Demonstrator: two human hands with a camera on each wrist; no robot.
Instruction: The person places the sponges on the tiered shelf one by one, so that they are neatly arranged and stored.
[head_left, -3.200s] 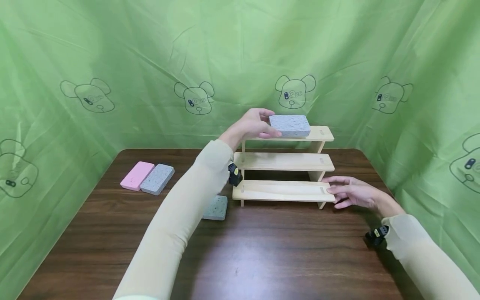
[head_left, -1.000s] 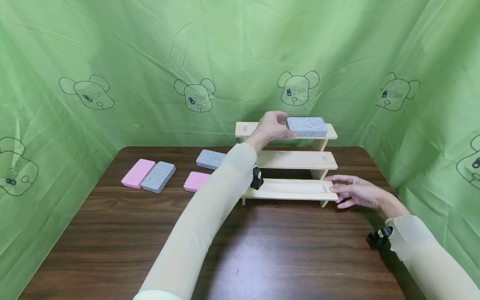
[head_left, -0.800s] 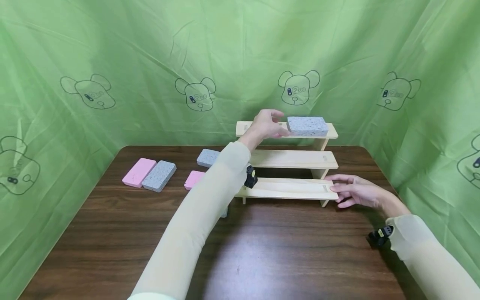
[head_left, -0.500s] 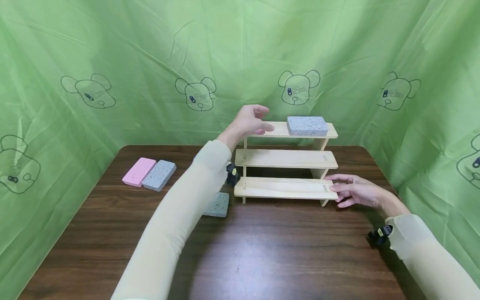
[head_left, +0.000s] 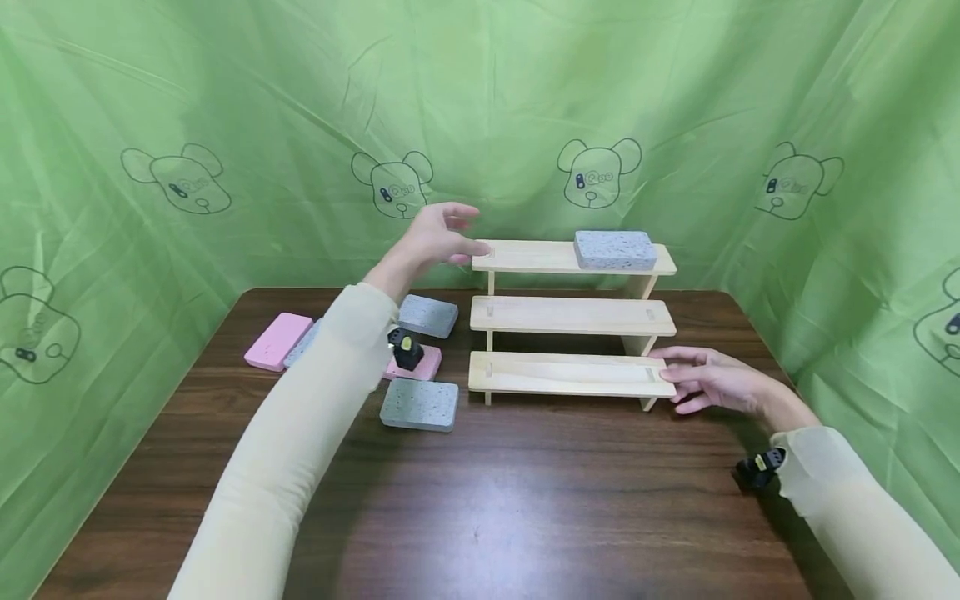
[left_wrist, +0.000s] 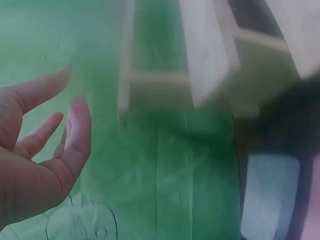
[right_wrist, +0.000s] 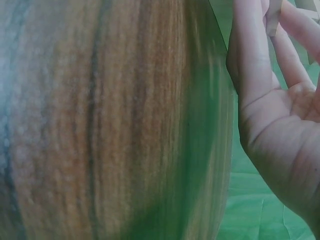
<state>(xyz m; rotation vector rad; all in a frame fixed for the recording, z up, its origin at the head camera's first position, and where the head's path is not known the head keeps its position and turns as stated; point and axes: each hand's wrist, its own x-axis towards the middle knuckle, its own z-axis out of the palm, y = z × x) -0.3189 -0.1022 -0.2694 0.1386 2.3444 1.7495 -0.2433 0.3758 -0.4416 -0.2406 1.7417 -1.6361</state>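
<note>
Cloth (head_left: 495, 100), green and printed with animal heads, hangs behind and beside the dark wood-grain table (head_left: 525, 500). Head view alone shows the three-tier rack (head_left: 572, 315) whole, its lowest shelf (head_left: 572, 372) pinched at one end by the right hand (head_left: 708, 382). Left wrist view reveals a gap between rack and left hand (head_left: 438, 235), fingers apart. A blue-grey sponge (head_left: 615, 250) lies right on the top shelf (head_left: 528, 254).

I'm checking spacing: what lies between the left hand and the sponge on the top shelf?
In the head view, only bare top shelf lies between the left hand and the sponge.
</note>
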